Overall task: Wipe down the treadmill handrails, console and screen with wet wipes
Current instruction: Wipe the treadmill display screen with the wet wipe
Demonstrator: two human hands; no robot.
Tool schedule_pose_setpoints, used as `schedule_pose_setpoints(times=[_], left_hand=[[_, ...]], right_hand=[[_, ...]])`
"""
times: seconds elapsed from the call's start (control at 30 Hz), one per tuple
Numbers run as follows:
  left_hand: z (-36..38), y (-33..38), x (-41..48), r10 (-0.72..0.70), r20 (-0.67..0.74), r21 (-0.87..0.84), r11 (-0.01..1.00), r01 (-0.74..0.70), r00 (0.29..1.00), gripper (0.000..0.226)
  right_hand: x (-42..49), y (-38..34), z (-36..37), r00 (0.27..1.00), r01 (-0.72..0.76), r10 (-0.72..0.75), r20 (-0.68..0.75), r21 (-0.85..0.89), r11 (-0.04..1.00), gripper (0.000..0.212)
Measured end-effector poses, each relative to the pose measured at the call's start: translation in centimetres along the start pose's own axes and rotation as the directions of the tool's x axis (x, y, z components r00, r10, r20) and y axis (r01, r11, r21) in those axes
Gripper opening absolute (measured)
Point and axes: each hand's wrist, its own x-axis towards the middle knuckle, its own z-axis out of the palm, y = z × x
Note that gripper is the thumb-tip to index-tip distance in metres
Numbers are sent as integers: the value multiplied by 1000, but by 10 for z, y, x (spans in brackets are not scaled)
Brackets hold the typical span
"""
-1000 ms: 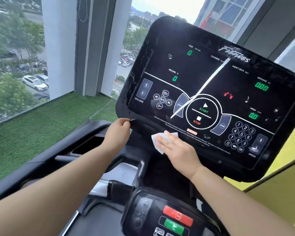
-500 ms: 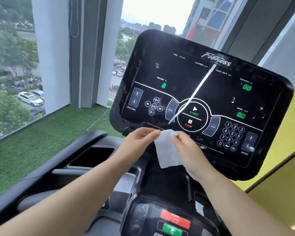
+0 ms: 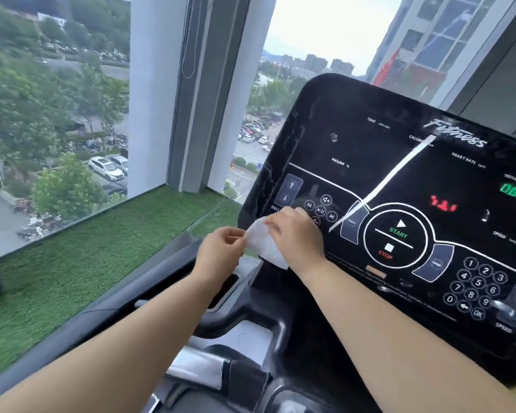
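Observation:
A white wet wipe hangs between my two hands in front of the lower left corner of the black treadmill console. My left hand pinches the wipe's left edge. My right hand holds its top right part, fingers curled over it, close to the incline and media buttons. The glossy screen shows START and STOP in a ring, a number keypad and green digits at the right. The left handrail runs dark along the lower left.
A floor-to-ceiling window and grey pillars stand beyond the console, with green artificial turf at their foot. A silver and black grip bar and a recessed tray lie below my forearms.
My right hand lifted the wipe off the console's lower edge and my left hand let go of the console corner to take the wipe's edge. The view has swung left and closer.

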Motion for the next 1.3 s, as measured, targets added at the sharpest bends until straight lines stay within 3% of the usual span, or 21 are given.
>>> schedule_pose_setpoints(times=[0.1, 0.17, 0.3, 0.4, 0.47, 0.57, 0.7, 0.87, 1.07, 1.3], left_hand=[[-1, -10, 6, 25, -7, 121, 992, -24, 1000, 19], [1, -14, 7, 56, 15, 170, 984, -58, 998, 29], [7, -18, 5, 34, 31, 118, 992, -38, 999, 35], [8, -18, 3, 9, 45, 49, 999, -11, 999, 35], [6, -17, 4, -8, 47, 6, 1000, 8, 999, 36], [4, -15, 6, -30, 61, -50, 998, 33, 998, 37], [2, -10, 7, -26, 80, -77, 997, 32, 996, 43], [-3, -1, 12, -7, 80, -121, 992, 17, 997, 46], [0, 6, 6, 18, 115, -83, 997, -8, 993, 43], [5, 22, -1, 100, 108, -127, 988, -86, 989, 40]], right_hand=[[6, 4, 8, 978, 181, -199, -61, -230, 956, 25], [6, 5, 9, 959, 267, -285, -9, -321, 909, 29], [6, 4, 14, 933, 354, -294, 209, -370, 859, 32], [-2, 14, 25, 851, 508, -424, 310, -283, 813, 9], [-11, 15, 24, 842, 478, -360, 403, -247, 843, 33], [-18, -7, 16, 861, 422, -231, 454, -381, 822, 65], [-13, -24, 26, 845, 412, -53, 532, -586, 698, 83], [2, -34, 38, 860, 410, -27, 510, -656, 634, 83], [-10, -19, 15, 824, 309, 47, 565, -516, 799, 80], [4, -22, 27, 843, 361, 15, 538, -585, 726, 86]])
